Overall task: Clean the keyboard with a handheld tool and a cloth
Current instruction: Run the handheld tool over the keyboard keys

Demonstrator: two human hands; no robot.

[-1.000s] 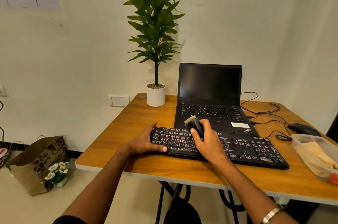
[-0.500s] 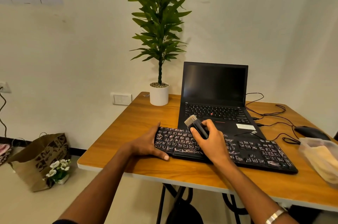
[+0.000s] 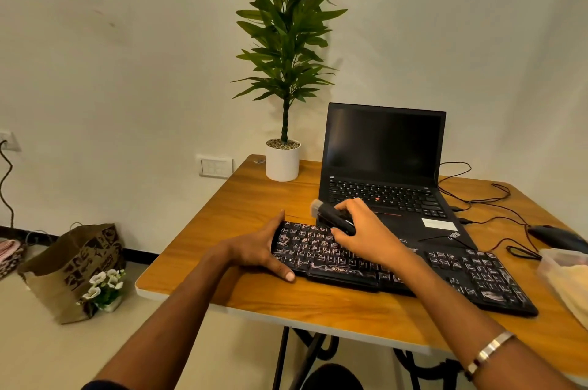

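A black keyboard [image 3: 461, 275] with white patterned keys lies across the front of the wooden table [image 3: 241, 217]. My left hand [image 3: 257, 252] holds its left end, thumb along the front edge and fingers at the back. My right hand [image 3: 366, 230] grips a small black brush tool [image 3: 331, 214] above the keyboard's back left rows; its pale bristle head points left and looks blurred. A yellowish cloth [image 3: 569, 278] lies in a clear container [image 3: 553, 257] at the right edge.
An open black laptop [image 3: 385, 166] stands just behind the keyboard. A potted plant [image 3: 283, 160] is at the table's back left. A black mouse [image 3: 553, 235] and thin cables [image 3: 477, 198] lie at the right. A paper bag [image 3: 73, 265] and white flowers [image 3: 101, 286] sit on the floor left.
My right hand has carried the brush a little toward the keyboard's back left corner. The camera has turned left. My left hand stays on the keyboard's left end.
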